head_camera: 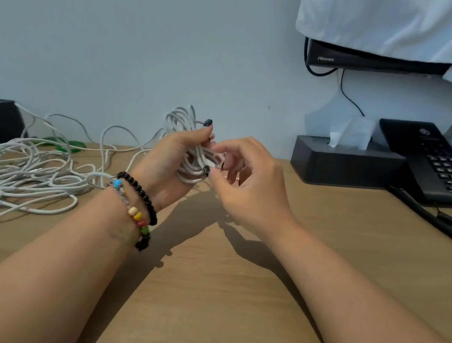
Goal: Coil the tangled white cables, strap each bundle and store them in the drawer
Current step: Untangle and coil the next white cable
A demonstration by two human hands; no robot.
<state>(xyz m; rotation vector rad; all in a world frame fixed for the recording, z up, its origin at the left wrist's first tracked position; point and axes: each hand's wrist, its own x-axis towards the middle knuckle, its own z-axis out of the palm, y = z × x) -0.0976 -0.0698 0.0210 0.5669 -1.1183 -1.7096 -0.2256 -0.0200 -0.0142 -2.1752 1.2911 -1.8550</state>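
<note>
At frame centre, the left hand (172,159) grips a coiled white cable (181,122), loops rising above its fingers. The right hand (250,174) pinches the cable's end. Tangled cables (27,174) lie on the counter (206,282), left.

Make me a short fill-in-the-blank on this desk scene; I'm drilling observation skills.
1. The coiled white cable is gripped in the ____ hand.
2. The right hand pinches the cable's ____.
3. The tangled cables lie on the desk's ____ side.
4. The tissue box sits beside a black ____.

Missing: left; end; left; telephone
</note>
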